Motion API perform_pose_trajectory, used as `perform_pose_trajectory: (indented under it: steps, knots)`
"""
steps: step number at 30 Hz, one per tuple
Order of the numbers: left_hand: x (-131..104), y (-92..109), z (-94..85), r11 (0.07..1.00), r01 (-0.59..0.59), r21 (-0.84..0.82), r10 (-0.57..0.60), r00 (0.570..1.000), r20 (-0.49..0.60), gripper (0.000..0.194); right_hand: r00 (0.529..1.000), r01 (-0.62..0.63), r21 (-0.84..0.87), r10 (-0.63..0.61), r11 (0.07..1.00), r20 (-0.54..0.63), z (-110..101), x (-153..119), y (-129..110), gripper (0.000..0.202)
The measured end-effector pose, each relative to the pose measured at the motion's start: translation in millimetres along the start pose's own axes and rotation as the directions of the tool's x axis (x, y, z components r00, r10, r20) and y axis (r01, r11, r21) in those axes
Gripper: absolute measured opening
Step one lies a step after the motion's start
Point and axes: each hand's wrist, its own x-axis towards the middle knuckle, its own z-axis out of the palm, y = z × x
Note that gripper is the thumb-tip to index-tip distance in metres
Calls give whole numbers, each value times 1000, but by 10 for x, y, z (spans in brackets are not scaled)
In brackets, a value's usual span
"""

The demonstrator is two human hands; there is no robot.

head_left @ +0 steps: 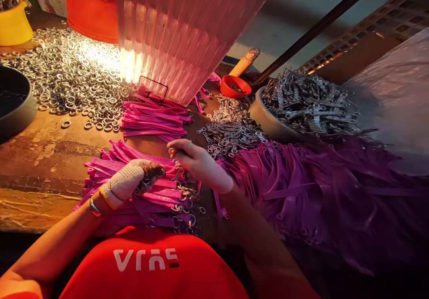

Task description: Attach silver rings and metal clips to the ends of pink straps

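Observation:
My left hand (125, 183), in a dotted white work glove with dark, worn fingertips, is closed around several metal rings (146, 185). Beneath it lies a spread of pink straps (134, 212), with metal rings and clasps at their right ends. Just right of it, my right hand (204, 165), in a thin white glove, is raised over the straps' right end. Its thumb and fingers are pinched together; what is between them is too small to name. Beyond both hands rests a second bundle of pink straps (154, 120).
Loose metal rings (77, 80) cover the back left under a red lamp (92, 13). A corrugated sheet (181, 31) hangs ahead. To the right are loose metal clasps (229, 131), a bowl (268, 118) heaped with clasps, a small red bowl (229, 86) and purple straps (281, 183). A dark tub (22, 111) stands left.

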Motion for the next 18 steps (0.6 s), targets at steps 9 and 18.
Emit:
perform_pose_trajectory:
  steps: [9,18]
  knots:
    - [74,-107,-5,855,135,-501,-75,988,138,22,979,-102,207,136,973,-155,342,-180,-231,36]
    - [7,-200,135,938,-87,-335,72,996,-59,29,962,-90,259,151,962,-228,542,-288,-185,32]
